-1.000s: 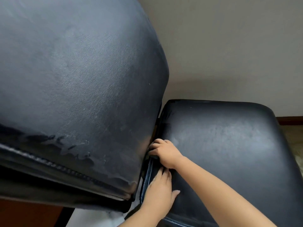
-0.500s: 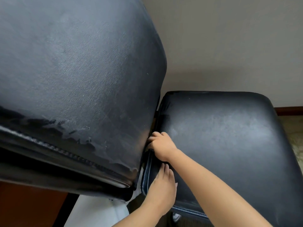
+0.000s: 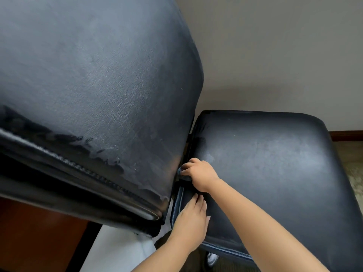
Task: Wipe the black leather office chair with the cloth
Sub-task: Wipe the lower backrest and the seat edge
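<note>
Both hands (image 3: 200, 174) unmoved at seat (image 3: 265, 163).

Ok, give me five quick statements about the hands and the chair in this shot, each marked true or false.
1. The right hand is at the gap between the backrest and the seat. True.
2. The left hand is lifted clear of the chair. False: it rests flat on the seat's edge.
3. The leather along the backrest's lower edge is peeling. True.
4. The cloth is spread wide across the seat. False: only a small bit shows under the right hand's fingers.
5. A plain wall stands behind the seat. True.
</note>
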Available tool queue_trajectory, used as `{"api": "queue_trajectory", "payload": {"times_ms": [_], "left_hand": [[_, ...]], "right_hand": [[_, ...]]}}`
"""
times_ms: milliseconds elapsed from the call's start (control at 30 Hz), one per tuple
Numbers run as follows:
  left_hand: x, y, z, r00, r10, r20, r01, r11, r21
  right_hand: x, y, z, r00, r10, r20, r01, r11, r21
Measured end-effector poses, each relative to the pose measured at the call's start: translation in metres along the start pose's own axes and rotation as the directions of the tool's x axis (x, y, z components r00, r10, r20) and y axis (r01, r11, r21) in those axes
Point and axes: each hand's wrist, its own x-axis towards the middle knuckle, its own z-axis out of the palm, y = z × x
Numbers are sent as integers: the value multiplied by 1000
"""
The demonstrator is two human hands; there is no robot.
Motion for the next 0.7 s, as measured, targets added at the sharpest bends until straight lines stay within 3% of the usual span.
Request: {"api": "queue_trajectory", "payload": {"times_ms": [67,133,267,333,467,600,700], "left_hand": [[2,-5,7,1000,-28,-8,28,998,-59],[4,-11,10,999,-16,-28,16,1000,-3],[5,-16,8,997,-1,-78,9,995,96],[9,-18,10,996,4,-87,5,995,103],[15,-27,19,997,-3,-83,6,999,39],[10,-32,12,995,-8,-95,5,1000,-26],[13,-35,15,987,-12,-162,10,1000,-12]], "right_hand": [[4,-2,0,996,85,-18,-85,996,-3],[7,-8,1,993,116,-6,-116,993,-7],[8,-17,5,995,7,97,-4,999,-37],[7,-12,2,996,30,79,-29,999,-18],[17,-18,-1,984,178,30,-179,983,29],[21,-35,3,985,90,146,-85,996,-38],[22,-22,-6,985,133,106,-132,991,-23]]}}
